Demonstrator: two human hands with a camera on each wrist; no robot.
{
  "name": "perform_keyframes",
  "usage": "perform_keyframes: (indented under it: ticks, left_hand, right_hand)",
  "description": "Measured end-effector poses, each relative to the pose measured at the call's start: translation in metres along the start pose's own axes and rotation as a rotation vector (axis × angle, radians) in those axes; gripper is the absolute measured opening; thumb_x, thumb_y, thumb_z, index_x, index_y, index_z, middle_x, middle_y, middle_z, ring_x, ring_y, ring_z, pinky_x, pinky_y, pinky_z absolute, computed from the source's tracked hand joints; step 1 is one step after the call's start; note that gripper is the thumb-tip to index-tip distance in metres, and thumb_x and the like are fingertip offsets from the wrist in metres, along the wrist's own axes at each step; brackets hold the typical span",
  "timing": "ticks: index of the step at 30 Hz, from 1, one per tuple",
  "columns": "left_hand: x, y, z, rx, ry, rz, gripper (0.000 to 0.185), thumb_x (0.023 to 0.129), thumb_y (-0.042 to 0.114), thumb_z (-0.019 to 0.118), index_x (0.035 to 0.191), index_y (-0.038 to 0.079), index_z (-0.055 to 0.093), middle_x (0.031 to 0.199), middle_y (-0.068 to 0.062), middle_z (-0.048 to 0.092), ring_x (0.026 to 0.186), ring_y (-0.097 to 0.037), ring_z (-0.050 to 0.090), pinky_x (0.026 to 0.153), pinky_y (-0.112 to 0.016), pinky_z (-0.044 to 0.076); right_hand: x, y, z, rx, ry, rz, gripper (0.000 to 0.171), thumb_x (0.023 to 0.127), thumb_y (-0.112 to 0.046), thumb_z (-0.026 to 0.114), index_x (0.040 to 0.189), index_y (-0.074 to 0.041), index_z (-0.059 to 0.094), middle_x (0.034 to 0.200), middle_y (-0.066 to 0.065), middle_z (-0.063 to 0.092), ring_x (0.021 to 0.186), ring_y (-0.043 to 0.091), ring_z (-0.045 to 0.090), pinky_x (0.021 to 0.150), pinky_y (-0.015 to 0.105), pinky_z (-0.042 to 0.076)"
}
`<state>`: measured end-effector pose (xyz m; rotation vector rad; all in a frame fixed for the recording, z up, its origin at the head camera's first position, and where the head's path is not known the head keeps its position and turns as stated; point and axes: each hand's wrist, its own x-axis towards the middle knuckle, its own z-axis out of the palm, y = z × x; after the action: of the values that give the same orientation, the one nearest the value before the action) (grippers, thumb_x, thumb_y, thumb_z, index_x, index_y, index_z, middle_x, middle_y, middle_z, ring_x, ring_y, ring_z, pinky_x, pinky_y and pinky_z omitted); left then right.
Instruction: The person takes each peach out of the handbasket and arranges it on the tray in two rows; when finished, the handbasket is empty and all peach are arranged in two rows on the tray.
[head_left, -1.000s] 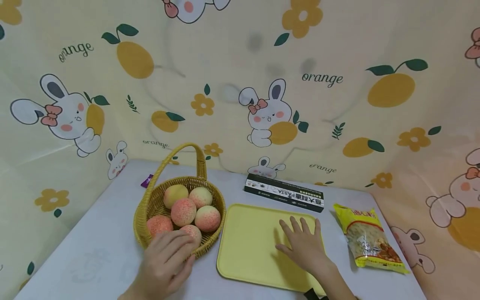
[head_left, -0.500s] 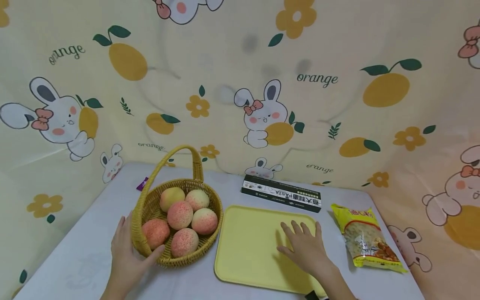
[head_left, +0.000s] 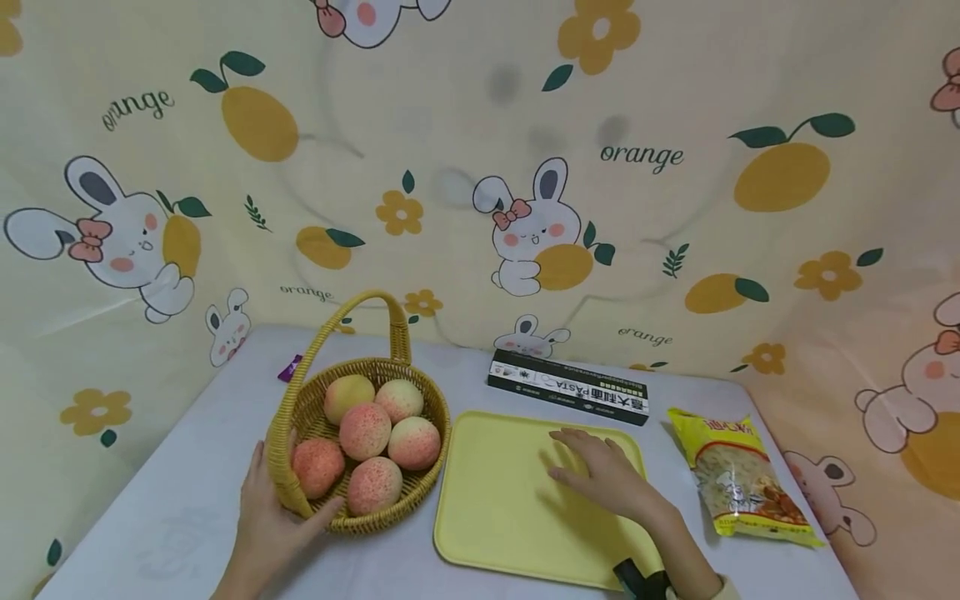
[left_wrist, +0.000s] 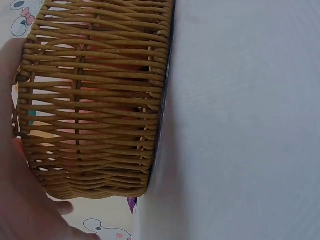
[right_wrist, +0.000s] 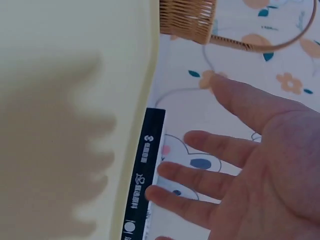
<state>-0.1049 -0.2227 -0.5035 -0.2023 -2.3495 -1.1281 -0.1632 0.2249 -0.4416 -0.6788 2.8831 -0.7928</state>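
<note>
A wicker basket (head_left: 375, 523) with a tall handle stands at the left of the table, holding several pink and yellow peaches (head_left: 365, 431). My left hand (head_left: 273, 521) holds its left side, thumb along the front rim and fingers round by the handle's base. In the left wrist view, that hand (left_wrist: 22, 185) lies against the woven wall and fingertips show past the basket's edge. Over the yellow tray (head_left: 495, 500) hovers my right hand (head_left: 603, 475), palm down, casting a shadow. The right wrist view shows this hand (right_wrist: 280, 170) with fingers apart and nothing in them.
Behind the tray lies a black pasta box (head_left: 567, 387). A yellow bag of dry food (head_left: 742, 475) lies to the right of the tray. A small purple packet (head_left: 290, 367) sits behind the basket. A patterned cloth (head_left: 450, 125) hangs behind the table.
My left hand has gone from above the front peach to the basket's left side. My right hand has turned slightly over the tray. Basket and tray stay in place.
</note>
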Motion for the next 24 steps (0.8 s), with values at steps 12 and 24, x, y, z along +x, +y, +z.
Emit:
perform_keyframes:
  ticks: [12, 24]
  left_hand:
    - [-0.008, 0.000, -0.001, -0.020, -0.113, -0.150, 0.114, 0.074, 0.022, 0.090, 0.161, 0.024, 0.018, 0.165, -0.003, 0.011, 0.145, -0.038, 0.023, 0.108, -0.068, 0.028]
    - [-0.008, -0.002, -0.003, 0.004, -0.119, -0.135, 0.114, 0.073, 0.025, 0.090, 0.161, 0.027, 0.018, 0.162, -0.009, 0.014, 0.140, -0.042, 0.028, 0.099, -0.073, 0.035]
  right_hand:
    - [0.008, 0.008, -0.001, 0.208, -0.017, 0.007, 0.054, 0.096, -0.034, 0.067, 0.141, -0.005, 0.054, 0.143, 0.016, 0.053, 0.133, 0.042, 0.045, 0.105, 0.061, 0.039]
    - [0.026, 0.007, -0.002, 0.371, -0.071, -0.104, 0.052, 0.096, -0.023, 0.068, 0.141, -0.001, 0.053, 0.141, 0.019, 0.054, 0.126, 0.048, 0.049, 0.100, 0.071, 0.035]
